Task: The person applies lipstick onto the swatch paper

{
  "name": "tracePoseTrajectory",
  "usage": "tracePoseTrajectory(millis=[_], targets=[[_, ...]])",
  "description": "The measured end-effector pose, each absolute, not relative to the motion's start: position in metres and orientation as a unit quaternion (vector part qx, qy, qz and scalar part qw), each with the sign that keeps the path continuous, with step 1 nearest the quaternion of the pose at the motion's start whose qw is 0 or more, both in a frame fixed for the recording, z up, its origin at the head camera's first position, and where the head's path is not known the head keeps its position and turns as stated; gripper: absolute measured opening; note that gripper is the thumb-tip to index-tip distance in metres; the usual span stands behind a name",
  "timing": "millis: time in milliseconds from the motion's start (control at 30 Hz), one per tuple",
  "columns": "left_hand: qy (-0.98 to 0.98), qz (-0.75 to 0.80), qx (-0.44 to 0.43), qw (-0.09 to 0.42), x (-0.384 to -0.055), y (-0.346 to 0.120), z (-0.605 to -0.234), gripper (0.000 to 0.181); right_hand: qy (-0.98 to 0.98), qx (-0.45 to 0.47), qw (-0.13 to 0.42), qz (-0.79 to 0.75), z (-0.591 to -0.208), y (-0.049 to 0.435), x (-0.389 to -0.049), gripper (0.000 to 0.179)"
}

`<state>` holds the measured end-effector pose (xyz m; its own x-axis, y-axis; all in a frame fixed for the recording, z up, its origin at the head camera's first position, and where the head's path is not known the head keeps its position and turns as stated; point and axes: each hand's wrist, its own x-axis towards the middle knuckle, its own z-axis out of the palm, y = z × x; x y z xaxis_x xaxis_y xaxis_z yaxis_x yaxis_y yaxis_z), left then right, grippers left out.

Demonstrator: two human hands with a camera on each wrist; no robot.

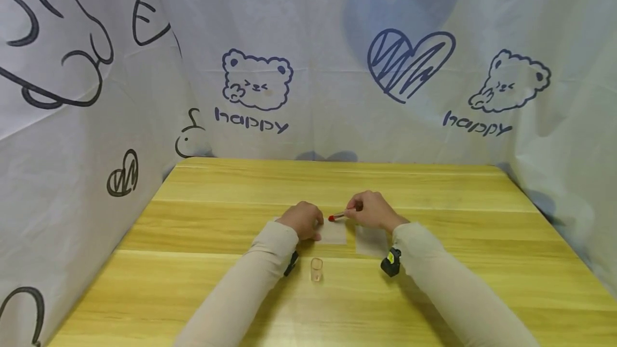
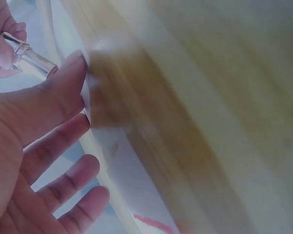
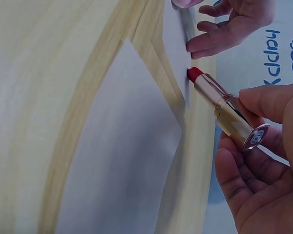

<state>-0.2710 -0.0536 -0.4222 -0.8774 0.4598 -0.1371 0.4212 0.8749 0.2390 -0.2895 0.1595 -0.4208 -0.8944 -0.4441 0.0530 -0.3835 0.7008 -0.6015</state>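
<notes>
My right hand [image 1: 373, 210] pinches a gold lipstick [image 3: 229, 112] between thumb and fingers. Its red tip points left, at or just above a small white sheet of paper [image 1: 333, 234]; contact cannot be told. On this sheet's left side, my left hand [image 1: 302, 219] rests with fingers extended and loosely bent, thumb and fingertips at the paper. The left wrist view shows a short red stroke [image 2: 154, 223] on white paper below that hand. Another white sheet [image 3: 122, 141] lies flat under my right wrist.
A small clear, gold-tinted cap [image 1: 316, 270] stands or lies on the wooden table [image 1: 193, 283], nearer to me than the papers. White curtains [image 1: 313, 95] with drawn bears and hearts enclose the table at the back and sides. Both wrists wear black cameras [image 1: 391, 262].
</notes>
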Motion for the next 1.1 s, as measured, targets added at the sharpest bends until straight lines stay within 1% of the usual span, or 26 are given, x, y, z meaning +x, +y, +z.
tracePoseTrajectory(millis=[333,633,1100], targets=[[0.964,0.115,0.217,0.099,-0.2707,-0.0534,-0.4222,0.037,0.920,-0.235,0.040,-0.310,-0.4201,0.1601,-0.2900,0.010],[0.966,0.108,0.217,0.093,-0.2703,-0.0533,-0.4226,0.035,0.924,-0.230,0.045,-0.303,-0.4200,0.1591,-0.2887,0.010],[0.969,0.095,0.210,0.094,-0.2697,-0.0507,-0.4230,0.037,0.917,-0.245,0.054,-0.312,-0.4166,0.1608,-0.2854,0.011]])
